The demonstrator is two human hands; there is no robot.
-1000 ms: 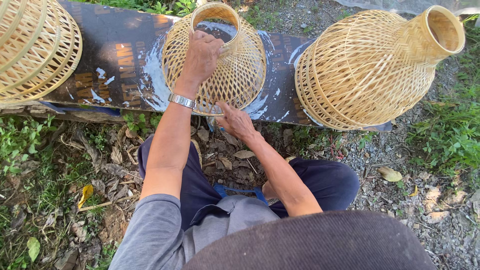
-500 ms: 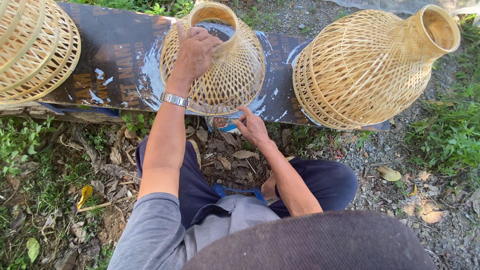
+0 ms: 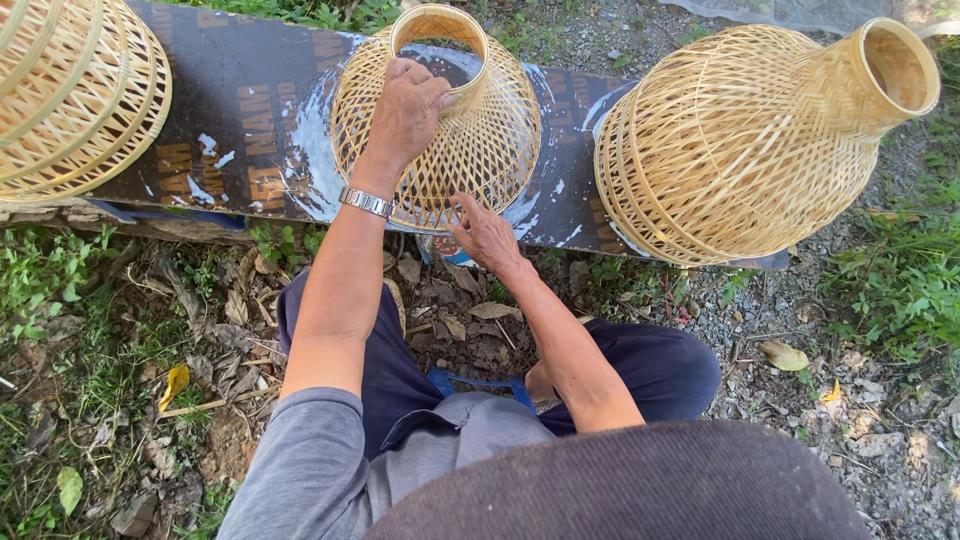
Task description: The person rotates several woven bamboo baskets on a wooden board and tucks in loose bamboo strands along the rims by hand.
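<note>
Shifted slightly along the lower rim since the earlier frame, the right hand (image 3: pixel 487 233) is pressed open-fingered against the woven bamboo basket (image 3: pixel 440 130), which is steadied at upper centre on the dark worktop (image 3: pixel 250 110) by the left hand (image 3: pixel 405 110), its grip closed over the neck.

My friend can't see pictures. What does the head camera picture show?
A person's left hand grips the neck of a woven bamboo basket standing on a dark board, while the right hand touches its lower rim. A bigger bamboo basket lies tilted to the right, another at left.
</note>
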